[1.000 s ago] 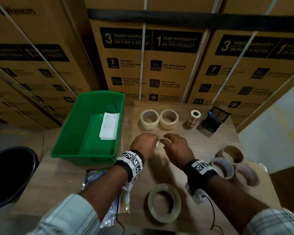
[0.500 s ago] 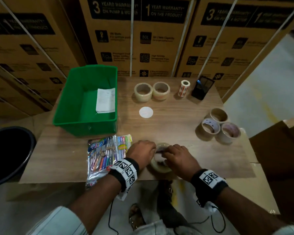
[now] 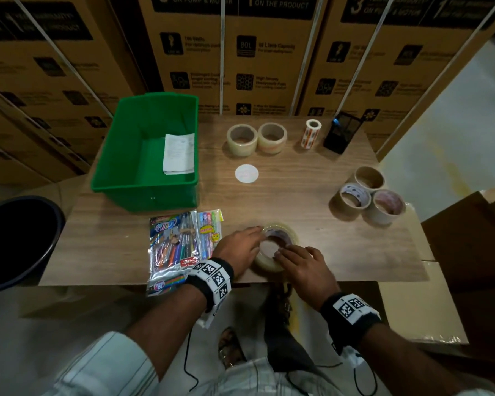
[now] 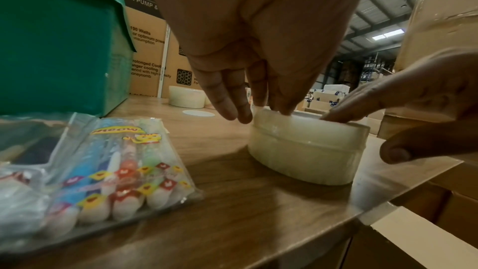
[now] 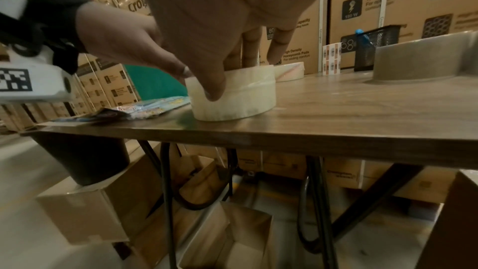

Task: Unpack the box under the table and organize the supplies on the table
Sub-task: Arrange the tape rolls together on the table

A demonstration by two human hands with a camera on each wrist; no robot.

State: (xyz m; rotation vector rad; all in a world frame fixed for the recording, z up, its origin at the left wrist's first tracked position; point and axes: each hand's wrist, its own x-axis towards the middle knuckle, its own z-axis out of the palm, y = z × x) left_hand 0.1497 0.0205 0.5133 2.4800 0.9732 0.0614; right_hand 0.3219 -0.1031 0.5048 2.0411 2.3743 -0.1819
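- Writing: the cartons (image 3: 272, 50) behind the desk (image 3: 312, 224) read "YEARS WARRANTY", "ON PUMP & MOTOR", "ON THE PRODUCT", "190 Watts" and "80L"; the highlighter pack (image 4: 124, 167) left of the clear tape roll (image 3: 277, 247) reads "Meow".
- Task thing: I see the clear tape roll lying flat at the desk's near edge, just right of the pen packs (image 3: 175, 247).
- Left hand (image 3: 237, 250): palm down, fingers nearly straight, tips on the roll's top rim at its left side; grip spread, not curled round it.
- Right hand (image 3: 306, 270): fingers on the roll's top rim, thumb against its near wall; grip pinching the roll.
- Beyond the roll: white disc (image 3: 246, 173), two tape rolls (image 3: 256, 138), green bin (image 3: 146, 150) with a paper slip (image 3: 179, 153); its print is too blurred to read.
- Right of the roll: three brown rolls (image 3: 367, 195).
- Hidden: the roll's near-left portion lies under both hands; open boxes (image 5: 207, 222) under the desk are dim.
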